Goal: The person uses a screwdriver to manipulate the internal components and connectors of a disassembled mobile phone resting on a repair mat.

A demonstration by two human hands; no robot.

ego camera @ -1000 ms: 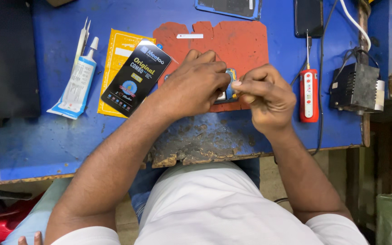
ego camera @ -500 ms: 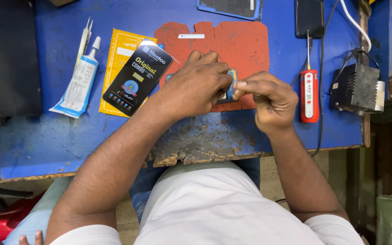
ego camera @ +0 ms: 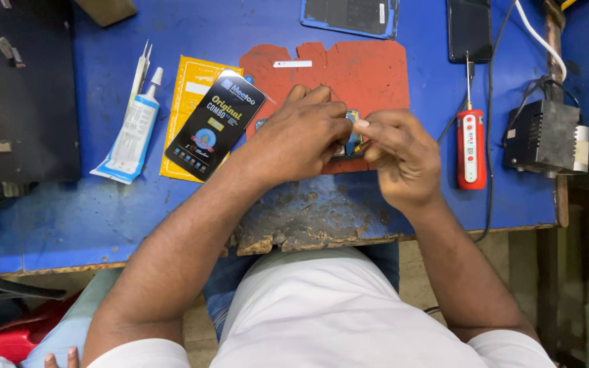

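A small blue device (ego camera: 353, 133) sits pinched between both hands over the red mat's (ego camera: 369, 75) near edge, mostly hidden by knuckles. The left hand (ego camera: 301, 140) curls its fingers tight around its left side; the right hand (ego camera: 400, 153) grips its right side with fingertips closed narrow (thumb and forefinger meet at the edge). Toward the tabletop's left edge lies a glue tube (ego camera: 134, 129), beside a black package (ego camera: 215, 125).
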